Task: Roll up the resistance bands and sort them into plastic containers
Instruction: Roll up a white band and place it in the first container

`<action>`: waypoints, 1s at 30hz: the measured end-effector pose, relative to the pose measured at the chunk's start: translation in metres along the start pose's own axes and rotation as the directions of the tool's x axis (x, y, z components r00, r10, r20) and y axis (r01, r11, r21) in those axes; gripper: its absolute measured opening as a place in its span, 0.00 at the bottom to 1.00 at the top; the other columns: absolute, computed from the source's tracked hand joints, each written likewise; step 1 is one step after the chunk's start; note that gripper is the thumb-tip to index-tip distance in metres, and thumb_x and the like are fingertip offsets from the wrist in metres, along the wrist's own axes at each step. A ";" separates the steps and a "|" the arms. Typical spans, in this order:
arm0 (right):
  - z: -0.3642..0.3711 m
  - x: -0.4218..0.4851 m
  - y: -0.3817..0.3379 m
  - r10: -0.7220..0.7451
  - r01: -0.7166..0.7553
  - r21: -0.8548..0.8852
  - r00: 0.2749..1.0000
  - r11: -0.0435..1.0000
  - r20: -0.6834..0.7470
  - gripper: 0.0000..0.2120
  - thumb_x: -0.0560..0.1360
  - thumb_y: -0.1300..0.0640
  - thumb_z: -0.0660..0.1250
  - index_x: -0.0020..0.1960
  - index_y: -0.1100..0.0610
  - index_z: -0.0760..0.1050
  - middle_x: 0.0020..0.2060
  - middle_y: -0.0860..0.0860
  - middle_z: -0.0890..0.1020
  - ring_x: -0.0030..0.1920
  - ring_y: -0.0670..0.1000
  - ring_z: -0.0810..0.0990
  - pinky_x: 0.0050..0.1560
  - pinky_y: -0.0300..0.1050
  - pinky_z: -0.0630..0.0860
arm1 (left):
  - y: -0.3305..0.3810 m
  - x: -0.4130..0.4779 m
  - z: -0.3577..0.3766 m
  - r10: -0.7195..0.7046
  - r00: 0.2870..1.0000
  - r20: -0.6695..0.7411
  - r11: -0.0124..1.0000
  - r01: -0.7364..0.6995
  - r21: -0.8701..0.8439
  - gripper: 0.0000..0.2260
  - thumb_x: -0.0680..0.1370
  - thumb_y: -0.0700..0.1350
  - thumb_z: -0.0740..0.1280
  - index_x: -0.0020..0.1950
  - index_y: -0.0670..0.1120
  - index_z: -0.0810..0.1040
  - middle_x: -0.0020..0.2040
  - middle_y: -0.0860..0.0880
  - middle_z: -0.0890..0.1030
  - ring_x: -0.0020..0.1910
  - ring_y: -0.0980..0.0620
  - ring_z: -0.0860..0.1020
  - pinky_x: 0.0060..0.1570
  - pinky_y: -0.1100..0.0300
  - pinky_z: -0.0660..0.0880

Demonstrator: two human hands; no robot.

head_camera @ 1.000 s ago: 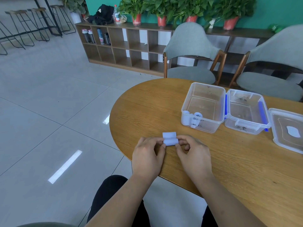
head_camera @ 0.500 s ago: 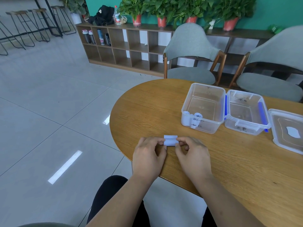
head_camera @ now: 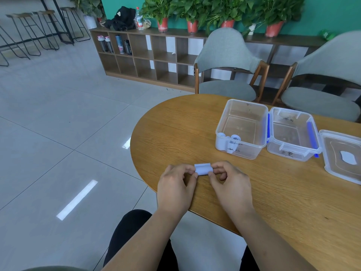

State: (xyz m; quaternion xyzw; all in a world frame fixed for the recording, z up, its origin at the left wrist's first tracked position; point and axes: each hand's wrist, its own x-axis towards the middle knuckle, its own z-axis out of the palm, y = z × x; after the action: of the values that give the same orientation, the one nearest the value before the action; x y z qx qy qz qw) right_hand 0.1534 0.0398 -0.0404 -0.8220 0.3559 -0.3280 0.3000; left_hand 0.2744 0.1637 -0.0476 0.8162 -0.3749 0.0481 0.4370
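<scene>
A person's left hand (head_camera: 175, 184) and right hand (head_camera: 230, 184) pinch opposite ends of a pale blue rolled resistance band (head_camera: 203, 169) between thumbs and fingertips, low over the near edge of the round wooden surface (head_camera: 175, 130); whether the roll touches the wood cannot be told. Beyond the hands, a clear plastic container (head_camera: 246, 151) holds two more rolled bands (head_camera: 235, 137) in its near left corner. A second clear container (head_camera: 289, 154) with blue clips stands against its right side, and a clear lid (head_camera: 336, 167) lies flat just beside that. Two grey chairs (head_camera: 226, 75) stand at the far edge, before a wooden cubby shelf (head_camera: 156, 55) topped with potted plants (head_camera: 192, 14)
</scene>
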 end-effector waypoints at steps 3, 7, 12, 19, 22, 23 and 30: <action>0.000 0.000 0.001 -0.008 0.008 0.003 1.000 1.000 0.005 0.09 0.75 0.53 0.77 0.54 0.43 0.83 0.42 0.36 0.82 0.43 0.40 0.79 0.48 0.38 0.78 | 0.000 0.000 0.000 0.001 1.000 -0.009 1.000 0.000 0.009 0.07 0.76 0.48 0.77 0.51 0.57 0.84 0.47 0.75 0.77 0.45 0.63 0.75 0.43 0.73 0.68; 0.001 0.000 0.003 -0.035 0.035 -0.008 0.999 0.999 -0.001 0.09 0.75 0.54 0.77 0.54 0.45 0.84 0.42 0.37 0.82 0.44 0.40 0.80 0.48 0.39 0.79 | -0.001 0.000 0.001 -0.001 1.000 -0.001 1.000 0.001 -0.001 0.07 0.76 0.49 0.78 0.51 0.57 0.84 0.44 0.71 0.78 0.47 0.61 0.77 0.45 0.73 0.70; 0.006 0.001 0.005 -0.080 0.079 -0.072 0.997 0.994 -0.014 0.09 0.77 0.53 0.75 0.57 0.47 0.84 0.44 0.39 0.82 0.46 0.43 0.79 0.48 0.47 0.81 | -0.003 0.001 0.004 -0.001 1.000 0.009 1.000 0.001 0.005 0.10 0.76 0.47 0.78 0.55 0.57 0.83 0.47 0.66 0.81 0.50 0.62 0.76 0.48 0.72 0.71; 0.011 0.002 0.007 -0.108 0.107 -0.160 0.994 0.981 0.003 0.15 0.76 0.54 0.75 0.62 0.45 0.83 0.47 0.41 0.82 0.48 0.47 0.77 0.47 0.47 0.80 | -0.005 0.001 0.006 0.032 0.999 0.029 0.999 -0.034 0.041 0.13 0.77 0.47 0.75 0.60 0.58 0.82 0.50 0.63 0.81 0.50 0.60 0.74 0.50 0.58 0.78; 0.014 0.004 0.009 -0.101 0.103 -0.202 0.995 0.974 0.019 0.17 0.76 0.53 0.75 0.65 0.45 0.82 0.49 0.41 0.81 0.50 0.47 0.76 0.49 0.46 0.79 | -0.005 0.003 0.006 0.052 0.997 0.051 0.996 -0.056 0.072 0.13 0.78 0.48 0.73 0.63 0.58 0.81 0.51 0.63 0.81 0.51 0.59 0.73 0.52 0.58 0.76; 0.014 0.005 0.009 -0.099 0.102 -0.211 0.995 0.972 0.028 0.18 0.77 0.52 0.75 0.65 0.45 0.81 0.50 0.42 0.81 0.51 0.48 0.76 0.49 0.46 0.79 | -0.005 0.003 0.006 0.062 0.996 0.057 0.995 -0.066 0.077 0.14 0.78 0.48 0.72 0.63 0.57 0.81 0.51 0.63 0.81 0.51 0.58 0.73 0.53 0.57 0.76; 0.012 0.013 0.003 -0.044 0.071 -0.258 0.993 0.964 0.107 0.19 0.78 0.50 0.73 0.68 0.44 0.78 0.54 0.45 0.78 0.58 0.51 0.76 0.54 0.49 0.78 | -0.004 0.011 0.006 0.098 0.991 0.090 0.984 -0.110 0.137 0.13 0.79 0.50 0.71 0.63 0.54 0.82 0.51 0.60 0.81 0.51 0.54 0.73 0.53 0.55 0.76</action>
State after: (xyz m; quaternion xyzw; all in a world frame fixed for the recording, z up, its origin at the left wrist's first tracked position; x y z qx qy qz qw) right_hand 0.1686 0.0307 -0.0461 -0.8798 0.3564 -0.2454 0.1969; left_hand 0.2836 0.1546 -0.0496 0.8258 -0.4304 0.0633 0.3590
